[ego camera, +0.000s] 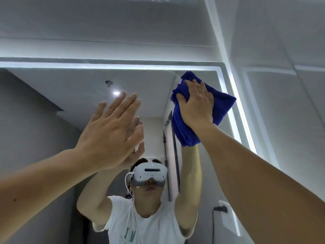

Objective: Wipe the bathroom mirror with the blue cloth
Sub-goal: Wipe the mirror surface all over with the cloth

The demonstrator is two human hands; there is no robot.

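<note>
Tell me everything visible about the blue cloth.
The blue cloth is deep royal blue, plush like microfibre terry, folded and bunched into a thick pad. The right hand presses it flat against the mirror near the upper right corner, beside the lit edge strip. Its lower end hangs below the wrist.

Under my right hand the plush square cloth is showing a deep royal blue, one plain colour all over. The rectangular wall mirror is glowing along its top and right edge with a cold white light strip. The large wall tiles around it are looking pale grey, with thin lighter joint lines. In the glass I am seeing a white headset with a dark band on its front, a white cable, and a white short-sleeved T-shirt that is carrying teal letters. The reflected wall is looking dark grey.
</note>
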